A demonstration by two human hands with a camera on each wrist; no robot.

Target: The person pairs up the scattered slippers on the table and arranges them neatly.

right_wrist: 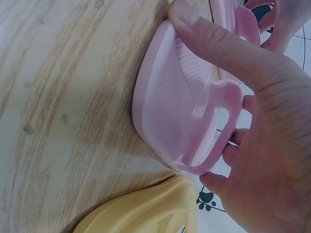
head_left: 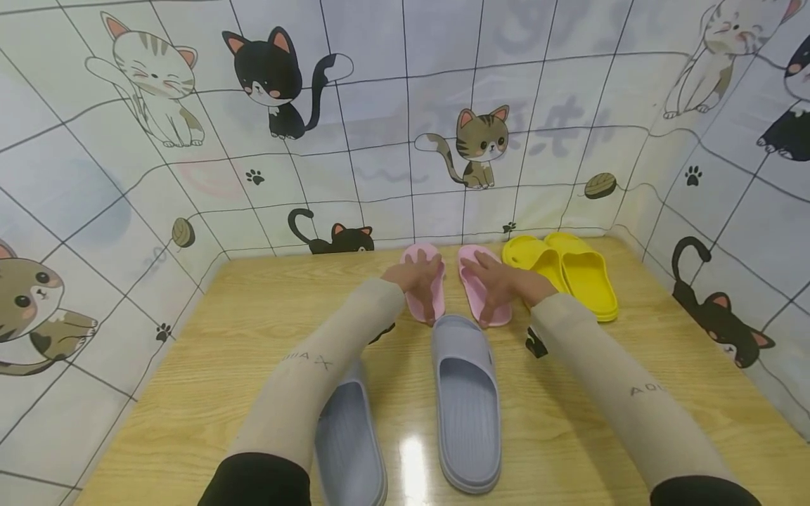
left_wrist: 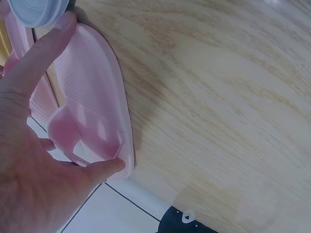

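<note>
Pink slippers at frame centre: left hand (head_left: 420, 275) grips one (left_wrist: 92, 111), right hand (head_left: 500, 281) the other (right_wrist: 180, 107), thumbs probably curled round the edges, as only the wrist views show.

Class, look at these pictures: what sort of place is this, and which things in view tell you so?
Probably a staged tabletop booth rather than a lived-in room: a wooden table is walled on three sides by a cat-printed cloth backdrop, and pink slippers, yellow slippers and grey slippers sit on it.
</note>
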